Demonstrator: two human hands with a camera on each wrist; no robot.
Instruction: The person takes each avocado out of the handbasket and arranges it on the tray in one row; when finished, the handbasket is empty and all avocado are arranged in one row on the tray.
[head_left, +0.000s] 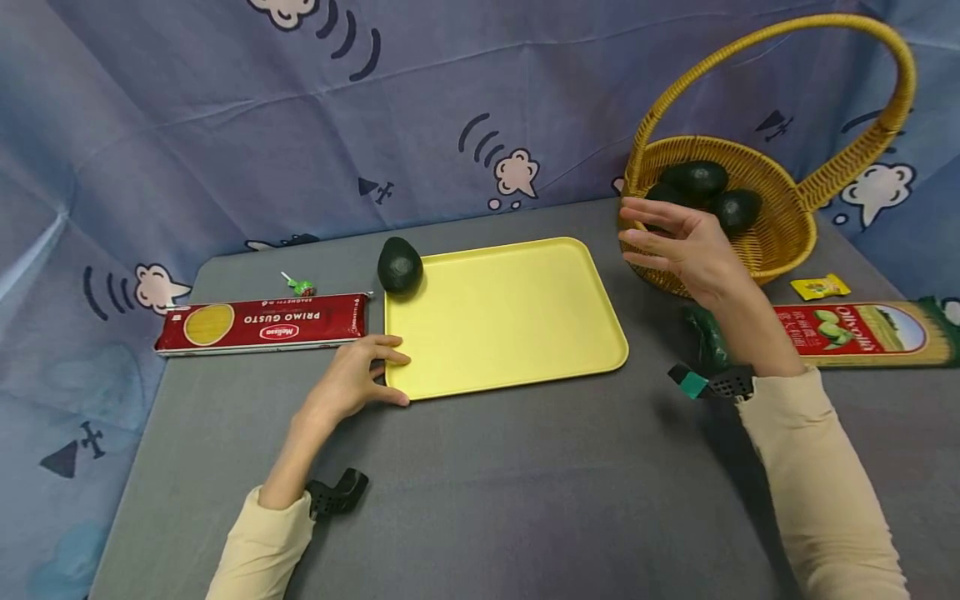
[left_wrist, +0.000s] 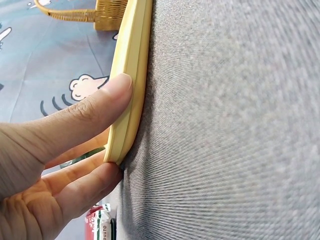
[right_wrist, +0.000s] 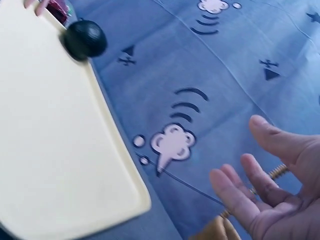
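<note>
one yellow tray [head_left: 502, 321] lies between the left hand [head_left: 351, 377], pinching its corner, and empty right hand [head_left: 693, 250], fingers extended.

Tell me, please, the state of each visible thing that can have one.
Tray, face up
Left hand, gripping tray corner
Right hand, open, holding nothing
Single avocado, whole, at tray corner
Basket, upright, avocados inside
Left pasta pack, lying flat
Right pasta pack, flat, partly hidden
Lollipop, lying down
Yellow sweet, wrapped

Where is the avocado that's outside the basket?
In the head view, the avocado sits left of centre, at the far left corner of the tray.
</note>
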